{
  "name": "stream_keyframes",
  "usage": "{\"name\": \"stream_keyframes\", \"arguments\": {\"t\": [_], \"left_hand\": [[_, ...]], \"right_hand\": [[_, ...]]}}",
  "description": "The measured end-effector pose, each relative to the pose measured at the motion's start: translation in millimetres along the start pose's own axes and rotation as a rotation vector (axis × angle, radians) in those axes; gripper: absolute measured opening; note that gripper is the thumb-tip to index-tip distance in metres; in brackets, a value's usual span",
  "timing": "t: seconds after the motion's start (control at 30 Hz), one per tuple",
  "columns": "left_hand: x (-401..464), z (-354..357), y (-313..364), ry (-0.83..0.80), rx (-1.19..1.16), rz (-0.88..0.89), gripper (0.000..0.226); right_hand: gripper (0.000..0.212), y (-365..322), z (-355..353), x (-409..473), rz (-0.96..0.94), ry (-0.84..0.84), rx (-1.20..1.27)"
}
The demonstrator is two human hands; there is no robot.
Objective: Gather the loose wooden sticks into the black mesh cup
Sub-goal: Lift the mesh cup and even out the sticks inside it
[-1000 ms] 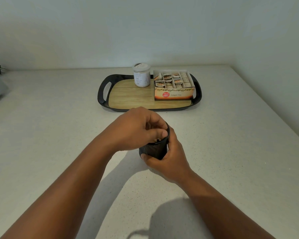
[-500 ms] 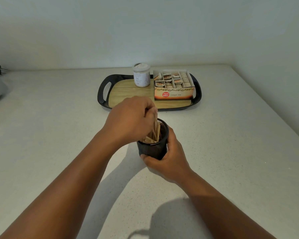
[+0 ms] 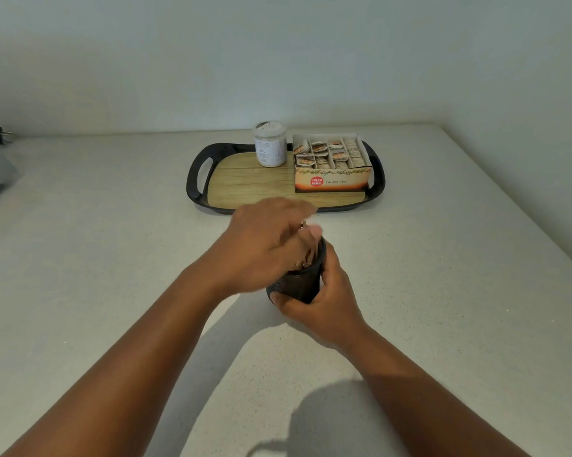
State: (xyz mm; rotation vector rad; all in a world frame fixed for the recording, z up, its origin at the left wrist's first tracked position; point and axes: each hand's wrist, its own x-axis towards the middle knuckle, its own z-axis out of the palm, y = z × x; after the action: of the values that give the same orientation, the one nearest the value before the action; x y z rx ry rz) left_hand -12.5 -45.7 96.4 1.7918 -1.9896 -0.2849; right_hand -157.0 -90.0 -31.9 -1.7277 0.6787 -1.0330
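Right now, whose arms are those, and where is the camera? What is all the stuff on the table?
The arms belong to a person, not a machine. The camera sits on that person's head, looking forward and down, so you see what they see. The right hand grips a black mesh cup standing on the pale counter. The left hand, blurred, is over the cup with wooden sticks at its fingers, their lower ends inside. Further back is a black tray carrying a small jar and an open box of tea bags.
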Motion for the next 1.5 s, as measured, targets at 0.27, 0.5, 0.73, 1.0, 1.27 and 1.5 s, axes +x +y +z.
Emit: {"name": "stream_keyframes", "arguments": {"t": [0.27,0.5,0.73,1.0,1.27,1.5], "left_hand": [[-5,13,-4,-0.073,0.153,0.104,0.068],[-4,16,3,-0.152,0.217,0.128,0.066],[2,11,6,-0.075,0.122,0.183,0.069],[5,19,4,-0.197,0.193,0.136,0.078],[5,12,-20,0.209,-0.713,-0.045,0.092],[-21,44,-51,-0.007,-0.921,-0.11,0.061]], "right_hand": [[0.089,3,0,1,0.008,-0.012,-0.002],[0.083,3,1,1,0.006,-0.02,-0.067],[0.082,-1,1,0,0.02,0.004,-0.059],[0.075,2,1,1,-0.002,-0.004,-0.088],[0.093,0,2,-1,-0.002,0.061,-0.026],[0.089,-2,-2,3,-0.006,0.108,0.09]]}}
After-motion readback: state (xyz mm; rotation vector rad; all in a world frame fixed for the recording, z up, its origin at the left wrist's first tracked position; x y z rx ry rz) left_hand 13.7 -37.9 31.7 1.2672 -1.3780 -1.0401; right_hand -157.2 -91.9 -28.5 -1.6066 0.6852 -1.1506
